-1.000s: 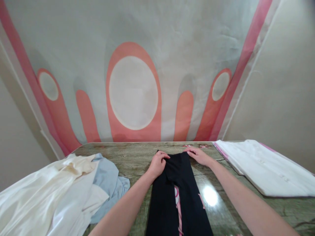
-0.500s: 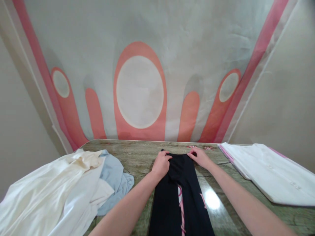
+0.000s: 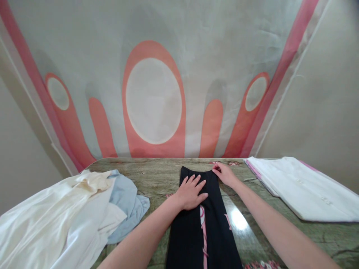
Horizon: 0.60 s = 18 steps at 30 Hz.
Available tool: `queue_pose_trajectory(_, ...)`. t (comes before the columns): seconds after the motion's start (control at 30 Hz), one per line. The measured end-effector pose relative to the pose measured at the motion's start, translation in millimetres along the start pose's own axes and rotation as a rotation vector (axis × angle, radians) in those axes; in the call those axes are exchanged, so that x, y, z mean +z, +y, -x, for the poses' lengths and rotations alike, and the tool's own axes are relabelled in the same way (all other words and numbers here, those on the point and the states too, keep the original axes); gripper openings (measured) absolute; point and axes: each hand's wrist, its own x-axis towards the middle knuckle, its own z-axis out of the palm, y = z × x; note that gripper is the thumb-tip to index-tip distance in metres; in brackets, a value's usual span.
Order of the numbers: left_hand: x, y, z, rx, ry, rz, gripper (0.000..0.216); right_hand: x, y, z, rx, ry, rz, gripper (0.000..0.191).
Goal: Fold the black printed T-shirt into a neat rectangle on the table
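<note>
Black pants point(image 3: 185, 235) lie flat on the table, their waistband toward the far edge and the two legs running toward me. Pink-and-white printing shows in the gap between the legs, and a pink mark sits on the right leg. My left hand point(image 3: 192, 192) rests flat on the cloth just below the waistband, fingers spread. At the waistband's right corner, my right hand point(image 3: 223, 173) pinches the fabric between thumb and fingers. The lower ends of the legs run out of view.
A loose heap of cream, white and light blue clothes point(image 3: 70, 213) lies on the left. On the right is a stack of folded white garments point(image 3: 297, 190). The wood-patterned table point(image 3: 157, 166) ends at a wall with a coral-patterned hanging point(image 3: 153, 149).
My left hand has let go of the waistband's left corner and moved right and nearer, now flat on the cloth. My right hand keeps its pinch. The view has shifted slightly.
</note>
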Motion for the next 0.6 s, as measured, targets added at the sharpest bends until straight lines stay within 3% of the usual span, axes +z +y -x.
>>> queue_pose_trajectory(0.17, -0.8, -1.7, -1.5, 0.007, 0.016, 0.031, 0.057, -2.7, 0.2, 2.3, 0.033, 0.04, 0.01, 0.015)
queue_pose_trajectory(0.37, 4.7, -18.3, -2.5, 0.005, 0.164, 0.063, 0.055, -17.3, -14.8, 8.7, -0.026, 0.091, 0.012, 0.028)
queue_pose_trajectory(0.47, 8.0, -24.4, -1.7, 0.001, 0.159, 0.055, 0.056, -15.7, -32.2, 12.2, -0.164, -0.004, 0.118, 0.035)
queue_pose_trajectory(0.6, 14.1, -24.0, -1.9, -0.008, 0.164, 0.036, 0.058, 3.1, -53.2, 19.9, -0.22, -0.258, 0.24, 0.056)
